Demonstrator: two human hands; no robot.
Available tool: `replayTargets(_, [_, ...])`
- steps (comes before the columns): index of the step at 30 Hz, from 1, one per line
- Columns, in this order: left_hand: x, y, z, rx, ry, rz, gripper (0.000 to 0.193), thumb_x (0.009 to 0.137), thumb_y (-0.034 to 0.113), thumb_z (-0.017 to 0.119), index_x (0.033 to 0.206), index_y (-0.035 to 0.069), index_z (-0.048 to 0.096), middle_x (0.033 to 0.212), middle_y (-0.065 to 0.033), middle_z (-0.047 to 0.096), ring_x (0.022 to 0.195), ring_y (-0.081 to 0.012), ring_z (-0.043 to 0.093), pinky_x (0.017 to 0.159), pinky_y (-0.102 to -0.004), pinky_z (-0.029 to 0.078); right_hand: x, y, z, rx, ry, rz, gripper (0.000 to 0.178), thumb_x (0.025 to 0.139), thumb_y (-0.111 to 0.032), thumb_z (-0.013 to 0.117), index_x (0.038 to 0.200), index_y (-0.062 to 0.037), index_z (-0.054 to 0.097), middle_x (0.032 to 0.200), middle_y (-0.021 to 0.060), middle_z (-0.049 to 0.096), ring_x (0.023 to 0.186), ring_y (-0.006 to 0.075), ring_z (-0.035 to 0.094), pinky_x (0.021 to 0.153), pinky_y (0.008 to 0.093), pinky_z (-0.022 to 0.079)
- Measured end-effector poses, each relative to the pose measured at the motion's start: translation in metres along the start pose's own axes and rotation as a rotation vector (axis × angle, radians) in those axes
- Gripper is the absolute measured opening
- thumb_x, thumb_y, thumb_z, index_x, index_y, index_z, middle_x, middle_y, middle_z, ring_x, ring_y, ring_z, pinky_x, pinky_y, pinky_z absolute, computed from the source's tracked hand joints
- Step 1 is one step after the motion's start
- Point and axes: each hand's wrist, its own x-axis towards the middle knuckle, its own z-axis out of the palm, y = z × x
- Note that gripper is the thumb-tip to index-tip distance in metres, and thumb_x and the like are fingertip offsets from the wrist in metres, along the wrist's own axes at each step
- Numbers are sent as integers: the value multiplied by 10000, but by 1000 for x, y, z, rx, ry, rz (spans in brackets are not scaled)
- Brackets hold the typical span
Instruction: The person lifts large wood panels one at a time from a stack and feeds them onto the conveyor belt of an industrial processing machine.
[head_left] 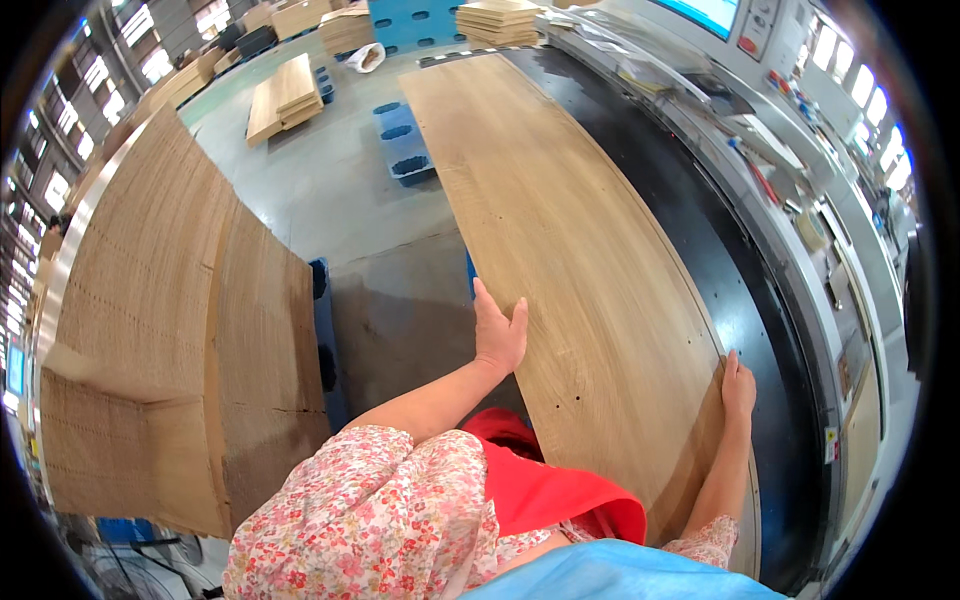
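Note:
A long wood-grain panel [570,250] stretches away from me, its right side over a black machine bed [730,300] and its left edge jutting past it. My left hand [500,328] grips that left edge, thumb on the top face and the lower fingers hidden beside or under the board. On the opposite edge, my right hand [738,388] is closed with its fingers at the board's rim. Two dark drilled holes [577,398] and several smaller ones show in the surface.
A tall stack of brown panels [140,300] stands on a blue pallet [325,330] at my left. Beyond lie another blue pallet [405,150] and a low pile of boards [285,100]. Along the right runs a grey machine ledge with a tape roll [810,230] and tools.

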Motion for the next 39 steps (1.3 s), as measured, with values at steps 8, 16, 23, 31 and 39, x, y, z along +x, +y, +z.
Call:
replayTargets(8, [7, -28, 6, -223, 83, -44, 815, 892, 371, 532, 1381, -137, 125, 1410, -308, 265, 1330, -355, 279, 1079, -367, 259, 11, -17, -25, 198, -138, -100, 544, 922, -407, 486, 735, 101, 534, 607, 193, 511, 575, 245, 459, 592, 416, 388])
replayTargets(16, [41, -48, -11, -639, -272, -967, 932, 815, 711, 430, 1363, -37, 340, 1383, -170, 418, 1273, -298, 402, 1003, -477, 347, -35, -116, -90, 9, 53, -171, 440, 913, -344, 533, 733, 56, 560, 610, 145, 522, 569, 236, 474, 573, 410, 392])
replayTargets(23, [75, -110, -66, -754, -490, -1269, 1048, 724, 827, 392, 1430, 62, 269, 1505, -124, 229, 1375, -327, 189, 1045, -578, 196, -91, -260, -118, -251, 164, -259, 370, 885, -335, 552, 1015, -1, 642, 908, 204, 651, 865, 376, 621, 740, 437, 478])
replayTargets(31, [181, -140, -145, -837, -653, -1392, 1034, 687, 867, 348, 1406, 124, 340, 1477, -92, 306, 1340, -321, 260, 1038, -563, 214, -73, -420, -85, -333, 192, -321, 389, 861, -332, 579, 1045, 6, 629, 959, 201, 649, 884, 368, 621, 762, 426, 482])
replayTargets(39, [298, -190, -151, -1020, -645, -1382, 1011, 706, 861, 323, 1395, 122, 345, 1431, -93, 373, 1309, -320, 320, 989, -568, 291, 0, -533, -43, -373, 223, -412, 395, 863, -328, 575, 1067, 6, 622, 994, 195, 649, 898, 365, 623, 791, 429, 482])
